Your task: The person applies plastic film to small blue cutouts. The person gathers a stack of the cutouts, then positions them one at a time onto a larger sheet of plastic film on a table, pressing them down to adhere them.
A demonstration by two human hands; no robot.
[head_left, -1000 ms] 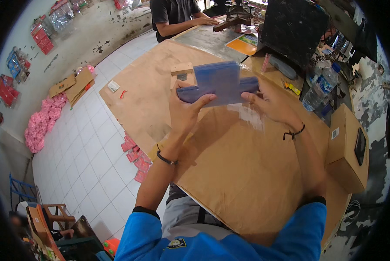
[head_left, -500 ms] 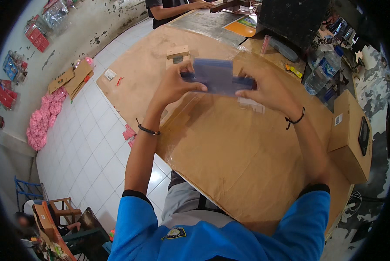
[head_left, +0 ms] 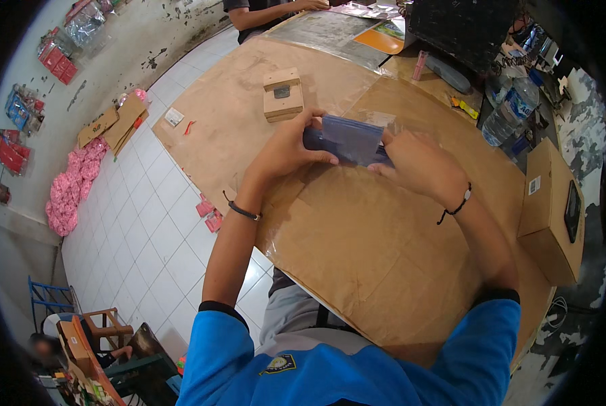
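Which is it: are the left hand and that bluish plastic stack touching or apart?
Touching. The head view shows the left hand gripping the bluish plastic stack around its left end.

Your bright-blue fabric shirt (head_left: 357, 379) bears a dark, yellow-edged badge (head_left: 278, 364) with tiny lettering. By the right edge of the brown paper-covered table (head_left: 370, 271), a tan cardboard box (head_left: 545, 223) carries a white barcode sticker (head_left: 534, 185); a clear plastic bottle (head_left: 498, 128) wears a printed wrap (head_left: 521, 101). Dark print marks a flat cardboard piece (head_left: 99, 127).

Right hand (head_left: 421, 161) partly hides blue stack (head_left: 352, 139); co-worker (head_left: 254, 19) cut off above.
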